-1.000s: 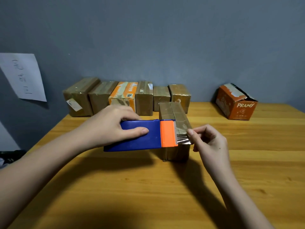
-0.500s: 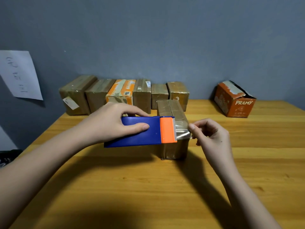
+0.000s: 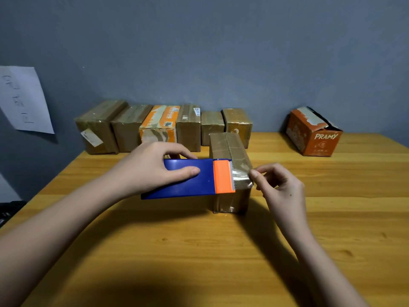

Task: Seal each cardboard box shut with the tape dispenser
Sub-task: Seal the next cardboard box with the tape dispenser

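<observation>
- Tape dispenser (image 3: 188, 177), blue body w/ orange cutter end, is gripped by left hand (image 3: 150, 167): thumb laid along the top face, fingers curled over the far edge. It is held level, above the table (image 3: 199, 251), orange end over the near-left top of the box.
- Cardboard box (image 3: 230, 149) being worked on is set mid-table, long axis running away from the viewer; clear tape is seen along its top seam and down the near end.
- Short clear tape strip (image 3: 241, 177) is stretched from the serrated edge across the box's near top. Its free end is pinched betw. thumb and forefinger of right hand (image 3: 281, 187), at the box's right edge; other fingers are curled loosely.
- Row of six taped boxes (image 3: 163, 127) is lined up at the back, against the grey wall, side by side; one has orange print.
- Orange "PRAMY" box (image 3: 314, 134) is placed apart at back right, top flap torn.
- Paper sheet (image 3: 24, 98) w/ handwriting is stuck on the wall at left; text not legible.
</observation>
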